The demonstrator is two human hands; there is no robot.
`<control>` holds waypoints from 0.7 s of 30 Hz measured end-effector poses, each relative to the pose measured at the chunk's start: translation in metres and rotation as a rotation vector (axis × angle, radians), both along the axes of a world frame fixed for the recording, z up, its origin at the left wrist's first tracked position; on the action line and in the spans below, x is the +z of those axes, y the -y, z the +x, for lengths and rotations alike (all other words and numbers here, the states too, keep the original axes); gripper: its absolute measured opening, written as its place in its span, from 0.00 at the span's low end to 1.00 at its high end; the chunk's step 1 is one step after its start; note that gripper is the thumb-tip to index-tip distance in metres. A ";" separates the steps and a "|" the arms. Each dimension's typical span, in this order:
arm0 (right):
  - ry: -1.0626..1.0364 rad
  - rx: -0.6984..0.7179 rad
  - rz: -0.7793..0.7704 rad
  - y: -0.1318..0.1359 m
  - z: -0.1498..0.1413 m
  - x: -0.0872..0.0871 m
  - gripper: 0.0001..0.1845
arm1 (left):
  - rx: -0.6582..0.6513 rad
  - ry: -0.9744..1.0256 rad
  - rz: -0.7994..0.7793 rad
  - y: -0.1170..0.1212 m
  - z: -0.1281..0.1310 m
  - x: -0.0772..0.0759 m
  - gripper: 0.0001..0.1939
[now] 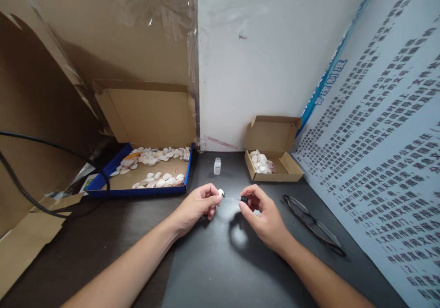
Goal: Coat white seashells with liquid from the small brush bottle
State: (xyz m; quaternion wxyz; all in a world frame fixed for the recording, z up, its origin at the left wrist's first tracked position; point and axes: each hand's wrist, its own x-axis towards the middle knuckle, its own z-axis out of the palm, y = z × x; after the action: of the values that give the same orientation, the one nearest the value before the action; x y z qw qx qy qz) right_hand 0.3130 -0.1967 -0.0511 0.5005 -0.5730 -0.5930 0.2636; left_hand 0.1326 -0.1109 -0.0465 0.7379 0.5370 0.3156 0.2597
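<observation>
My left hand (197, 203) pinches a small white shell (221, 192) between thumb and fingertips above the dark table (213, 271). My right hand (263, 211) pinches a small black cap with a thin brush (243, 199), whose tip points at the shell. A small open glass bottle (217, 166) stands upright just behind both hands. The two hands are close together, a few centimetres apart.
A blue-edged cardboard box (137, 189) with several pale shells lies at back left. A small cardboard box (275, 168) with a few shells sits at back right. Folded glasses (311, 223) lie to the right. A black cable (51, 207) loops at left. A printed poster (378, 138) leans at right.
</observation>
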 end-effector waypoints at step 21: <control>0.032 -0.068 0.005 0.000 0.000 0.002 0.09 | -0.001 0.017 -0.028 0.001 0.000 0.001 0.15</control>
State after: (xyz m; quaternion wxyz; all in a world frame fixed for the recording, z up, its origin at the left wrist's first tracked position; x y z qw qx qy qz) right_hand 0.3129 -0.1968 -0.0487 0.5012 -0.5956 -0.5818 0.2359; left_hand 0.1322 -0.1120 -0.0457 0.7483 0.5245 0.3125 0.2594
